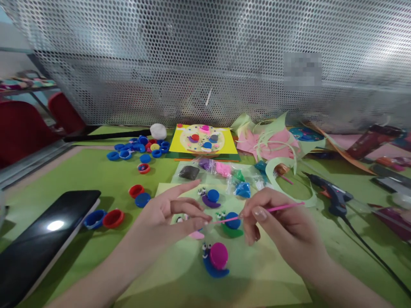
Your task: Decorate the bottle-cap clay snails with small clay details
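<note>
Facing perforated metal (pixel 192 55), we are holding a pink stick (pixel 285 207) mid-frame in our right hand (pixel 284 222), left hand (pixel 170 218) narrow-fingered, contents unclear, three central snails (pixel 218 256) looking complete, a half-hidden fourth (pixel 197 235) uncertain.

The left hand (pixel 181 214) hides much of a pink snail (pixel 196 235). The right hand (pixel 279 222) covers the middle of the pink stick (pixel 285 207), whose blurred left tip may or may not touch the left hand. The left edge cuts off the black phone (pixel 45 244), the right edge a black cable (pixel 374 250). Pixels mask part of the far perforated panel (pixel 199 51).
</note>
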A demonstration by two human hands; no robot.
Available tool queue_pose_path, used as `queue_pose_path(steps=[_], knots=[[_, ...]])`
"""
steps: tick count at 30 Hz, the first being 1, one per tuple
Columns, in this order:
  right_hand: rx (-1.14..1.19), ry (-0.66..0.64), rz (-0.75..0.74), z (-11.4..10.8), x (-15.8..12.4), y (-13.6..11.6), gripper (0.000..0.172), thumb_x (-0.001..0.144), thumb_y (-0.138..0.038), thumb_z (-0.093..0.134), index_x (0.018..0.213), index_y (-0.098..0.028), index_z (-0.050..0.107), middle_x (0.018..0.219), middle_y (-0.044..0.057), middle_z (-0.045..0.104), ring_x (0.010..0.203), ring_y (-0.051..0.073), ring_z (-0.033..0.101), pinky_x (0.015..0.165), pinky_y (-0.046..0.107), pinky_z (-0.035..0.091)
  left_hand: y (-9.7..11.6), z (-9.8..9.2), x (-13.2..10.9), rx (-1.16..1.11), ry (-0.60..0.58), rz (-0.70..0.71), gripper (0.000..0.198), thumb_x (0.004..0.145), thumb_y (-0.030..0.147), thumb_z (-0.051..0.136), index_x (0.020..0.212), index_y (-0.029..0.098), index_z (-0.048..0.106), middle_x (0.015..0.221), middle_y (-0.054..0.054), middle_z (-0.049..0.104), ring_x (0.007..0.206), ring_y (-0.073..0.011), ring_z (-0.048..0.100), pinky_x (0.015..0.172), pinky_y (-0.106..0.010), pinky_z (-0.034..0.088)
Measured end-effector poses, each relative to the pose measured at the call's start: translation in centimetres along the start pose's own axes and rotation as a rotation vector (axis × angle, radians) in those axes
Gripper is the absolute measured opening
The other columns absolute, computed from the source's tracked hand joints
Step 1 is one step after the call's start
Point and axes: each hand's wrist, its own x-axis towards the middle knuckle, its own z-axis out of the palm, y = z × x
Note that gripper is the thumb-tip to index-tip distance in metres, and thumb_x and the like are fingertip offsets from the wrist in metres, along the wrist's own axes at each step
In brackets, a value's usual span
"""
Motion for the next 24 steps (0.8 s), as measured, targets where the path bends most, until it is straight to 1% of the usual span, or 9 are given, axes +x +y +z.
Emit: queue_pose_path(steps=[2, 4, 7, 9, 13, 16, 20, 24], knots=[[0.007, -0.004, 0.0, -0.01, -0.05, 0.01, 0.018, 0.095, -0.032, 0.051, 0.082, -0.023, 0.059, 0.055, -0.004, 0.061, 0.05, 0.008, 0.052, 0.05, 0.017, 0.044, -0.05, -0.11, 0.04, 0.007, 0.02, 0.03, 0.067, 0.064, 0.018, 0.081, 0.125, 0.019, 0.054, 0.067, 0.005, 0.07, 0.076, -0.0151, 0.068, 0.068, -0.022, 0.057], [0.008, -0.009, 0.001, 0.04, -0.11, -0.01, 0.017, 0.095, -0.032, 0.051, 0.083, -0.024, 0.06, 0.056, -0.004, 0.062, 0.05, 0.008, 0.052, 0.05, 0.017, 0.044, 0.02, -0.14, 0.04, 0.0, 0.028, 0.05, 0.068, 0.061, 0.015, 0.082, 0.123, 0.02, 0.055, 0.062, 0.008, 0.066, 0.072, -0.0124, 0.066, 0.068, -0.02, 0.056], [0.007, -0.005, -0.001, 0.15, -0.16, -0.06, 0.017, 0.095, -0.033, 0.051, 0.083, -0.024, 0.06, 0.056, -0.004, 0.062, 0.05, 0.007, 0.052, 0.05, 0.016, 0.044, 0.34, -0.05, -0.08, -0.036, 0.028, 0.019, 0.068, 0.062, 0.016, 0.081, 0.124, 0.018, 0.054, 0.063, 0.007, 0.068, 0.07, -0.0118, 0.066, 0.064, -0.017, 0.056], [0.017, 0.006, -0.003, 0.2, -0.16, -0.05, 0.018, 0.095, -0.033, 0.052, 0.082, -0.023, 0.06, 0.054, -0.004, 0.062, 0.049, 0.007, 0.052, 0.049, 0.016, 0.044, 0.52, 0.01, -0.19, -0.067, 0.035, -0.014, 0.066, 0.065, 0.019, 0.081, 0.125, 0.018, 0.054, 0.069, 0.004, 0.072, 0.071, -0.0128, 0.069, 0.062, -0.017, 0.056], [0.05, 0.035, -0.016, 0.21, -0.17, 0.04, 0.017, 0.095, -0.031, 0.052, 0.083, -0.023, 0.06, 0.053, -0.004, 0.062, 0.048, 0.008, 0.052, 0.049, 0.016, 0.044, 0.34, -0.03, -0.29, -0.109, -0.016, -0.034, 0.062, 0.072, 0.025, 0.077, 0.129, 0.021, 0.051, 0.079, 0.001, 0.077, 0.08, -0.0151, 0.072, 0.065, -0.018, 0.058], [0.039, 0.043, -0.015, 0.21, -0.21, -0.03, 0.018, 0.095, -0.031, 0.052, 0.082, -0.023, 0.06, 0.052, -0.004, 0.062, 0.047, 0.008, 0.051, 0.048, 0.018, 0.045, 0.07, -0.09, -0.28, -0.112, -0.011, -0.038, 0.065, 0.071, 0.025, 0.078, 0.129, 0.022, 0.05, 0.084, 0.0, 0.078, 0.083, -0.016, 0.072, 0.066, -0.019, 0.059], [0.018, 0.038, -0.01, 0.25, -0.24, -0.24, 0.019, 0.096, -0.033, 0.05, 0.082, -0.023, 0.059, 0.05, -0.004, 0.061, 0.046, 0.009, 0.052, 0.047, 0.019, 0.045, 0.07, -0.1, -0.23, -0.051, 0.014, -0.024, 0.065, 0.066, 0.024, 0.081, 0.126, 0.022, 0.054, 0.079, 0.001, 0.078, 0.087, -0.0169, 0.071, 0.068, -0.02, 0.058], [0.029, 0.019, -0.011, 0.29, -0.22, -0.25, 0.019, 0.096, -0.033, 0.049, 0.083, -0.023, 0.059, 0.05, -0.005, 0.061, 0.045, 0.008, 0.052, 0.048, 0.02, 0.047, 0.15, -0.06, -0.29, 0.098, 0.013, 0.029, 0.053, 0.063, 0.023, 0.082, 0.113, 0.025, 0.065, 0.071, 0.003, 0.076, 0.091, -0.017, 0.069, 0.079, -0.024, 0.054]])
